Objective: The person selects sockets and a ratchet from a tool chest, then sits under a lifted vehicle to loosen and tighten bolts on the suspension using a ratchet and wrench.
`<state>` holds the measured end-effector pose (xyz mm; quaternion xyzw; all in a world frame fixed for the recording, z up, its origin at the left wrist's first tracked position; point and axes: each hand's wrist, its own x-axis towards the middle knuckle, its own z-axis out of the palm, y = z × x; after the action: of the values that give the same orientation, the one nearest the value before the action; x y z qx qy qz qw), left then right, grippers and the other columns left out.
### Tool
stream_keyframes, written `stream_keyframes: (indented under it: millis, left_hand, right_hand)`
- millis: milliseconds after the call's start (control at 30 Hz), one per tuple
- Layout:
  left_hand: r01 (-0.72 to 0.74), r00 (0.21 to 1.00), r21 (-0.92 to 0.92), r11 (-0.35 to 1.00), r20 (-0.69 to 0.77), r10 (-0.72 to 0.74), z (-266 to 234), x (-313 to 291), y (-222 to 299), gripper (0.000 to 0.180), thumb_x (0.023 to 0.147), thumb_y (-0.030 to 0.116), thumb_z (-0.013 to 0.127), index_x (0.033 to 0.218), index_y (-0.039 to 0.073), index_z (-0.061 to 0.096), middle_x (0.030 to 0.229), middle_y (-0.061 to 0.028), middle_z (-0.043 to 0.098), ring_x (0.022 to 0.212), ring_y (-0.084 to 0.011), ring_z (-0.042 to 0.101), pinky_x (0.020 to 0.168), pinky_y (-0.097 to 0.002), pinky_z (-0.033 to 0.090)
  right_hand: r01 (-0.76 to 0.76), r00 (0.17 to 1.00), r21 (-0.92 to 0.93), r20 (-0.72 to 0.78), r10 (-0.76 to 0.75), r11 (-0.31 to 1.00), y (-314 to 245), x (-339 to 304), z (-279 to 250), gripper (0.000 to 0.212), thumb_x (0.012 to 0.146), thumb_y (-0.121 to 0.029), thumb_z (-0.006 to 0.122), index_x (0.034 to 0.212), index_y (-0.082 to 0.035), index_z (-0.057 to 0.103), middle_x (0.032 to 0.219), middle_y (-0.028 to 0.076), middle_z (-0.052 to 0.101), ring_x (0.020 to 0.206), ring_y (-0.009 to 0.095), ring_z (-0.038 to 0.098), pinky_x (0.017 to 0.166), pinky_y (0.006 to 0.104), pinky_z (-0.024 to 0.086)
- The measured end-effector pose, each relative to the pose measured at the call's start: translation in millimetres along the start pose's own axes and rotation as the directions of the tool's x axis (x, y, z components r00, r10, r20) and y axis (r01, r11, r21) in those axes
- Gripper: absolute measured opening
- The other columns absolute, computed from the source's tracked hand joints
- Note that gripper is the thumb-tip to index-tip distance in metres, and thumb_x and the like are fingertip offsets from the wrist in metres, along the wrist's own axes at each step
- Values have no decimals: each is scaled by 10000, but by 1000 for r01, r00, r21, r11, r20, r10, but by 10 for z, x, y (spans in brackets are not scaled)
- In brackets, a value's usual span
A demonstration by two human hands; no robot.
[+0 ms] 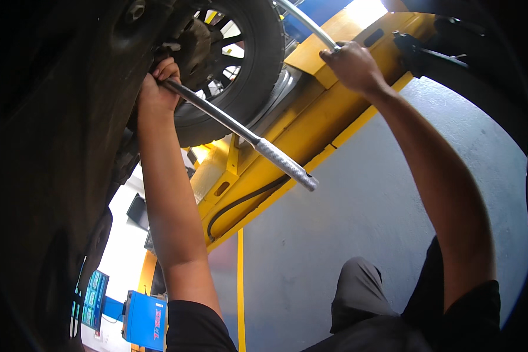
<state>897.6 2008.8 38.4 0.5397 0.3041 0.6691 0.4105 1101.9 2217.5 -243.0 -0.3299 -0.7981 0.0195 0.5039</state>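
My left hand reaches up beside the dark suspension parts behind a wheel. Its fingers are curled round the head end of a long breaker bar. The bar slants down to the right, and its knurled silver handle end hangs free. Where its head meets the vehicle is hidden by my fingers and shadow. Up to the right, my right hand is closed round the lower end of a silver metal rod, which runs out of the top of the picture. The wheel's black tyre stands between the two hands.
Dark vehicle underbody fills the left side. A yellow lift runway crosses below the wheel, with a black hose along it. Grey floor bears a yellow line. A blue box and a screen stand lower left.
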Motion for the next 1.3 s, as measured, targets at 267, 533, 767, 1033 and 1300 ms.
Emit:
stream_keyframes:
  millis: [267,533,767,1033,1300]
  left_hand:
    - [76,997,-39,996,29,-75,108,9,72,245,1015,171,598,1069,-64,553,813,-90,469,575,-125,402,477,-233,347]
    - [-134,981,-166,977,118,154,351,-607,-551,402,1085,244,509,1303,-94,519,1095,-221,566,962,-243,577,896,-336,520]
    - [-35,998,-229,973,-60,22,825,-1677,-1802,428,1140,480,379,1072,83,525,771,-18,427,549,-89,419,541,-270,482]
    - [-18,898,13,1000,-440,22,1232,-1633,-1755,465,1127,520,406,839,156,442,648,63,286,471,-45,220,404,-216,235]
    - [31,795,197,980,-599,96,1489,-1591,-1781,463,1147,489,357,840,147,415,639,52,282,472,-38,234,403,-199,258]
  right_hand:
    - [-328,910,477,-74,409,815,82,-38,-321,362,948,-395,634,1049,-71,759,1008,185,770,996,413,730,915,498,576]
    - [-249,929,524,-109,354,815,160,-58,-342,344,949,-387,692,1034,-61,761,946,189,772,921,394,744,867,490,583]
    - [-54,959,626,-185,215,778,242,-90,-340,350,994,-319,679,880,12,683,667,169,661,594,337,640,632,450,508]
    - [-146,981,651,-2,195,745,215,-98,-344,326,999,-369,647,1033,-63,754,843,173,761,804,374,745,765,481,596]
    - [-134,974,619,-63,219,774,179,-89,-232,233,973,-340,671,993,-109,704,791,140,752,768,381,742,718,491,595]
